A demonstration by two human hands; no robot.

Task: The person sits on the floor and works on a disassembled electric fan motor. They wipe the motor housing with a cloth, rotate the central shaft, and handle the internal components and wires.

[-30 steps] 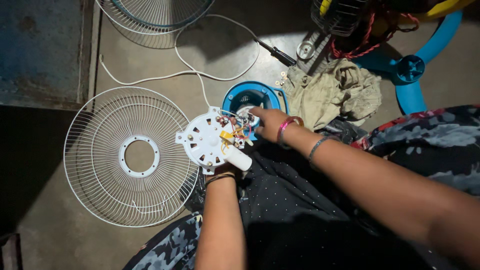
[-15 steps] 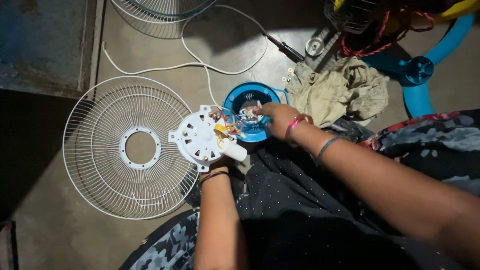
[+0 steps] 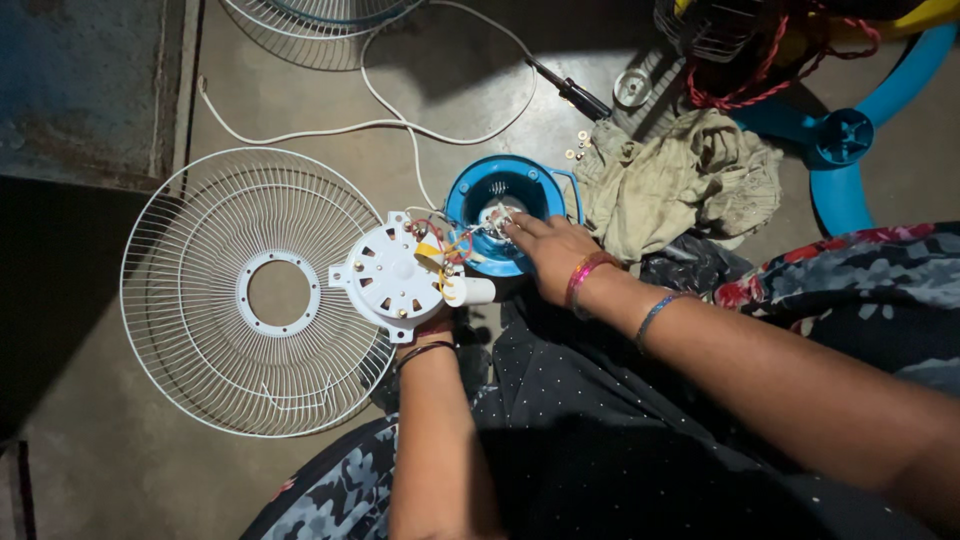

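the thin wires [image 3: 452,243] between the white motor plate [image 3: 392,280] and the blue housing [image 3: 503,213] look likely to tear loose if the two drift apart. the left hand [image 3: 425,325] holds the plate from below, its fingers hidden, so their grip can't be told; the right hand [image 3: 548,255] has fingers together, poking into the housing on the floor. the plate is round, holed, with a white capacitor [image 3: 468,291] beside it.
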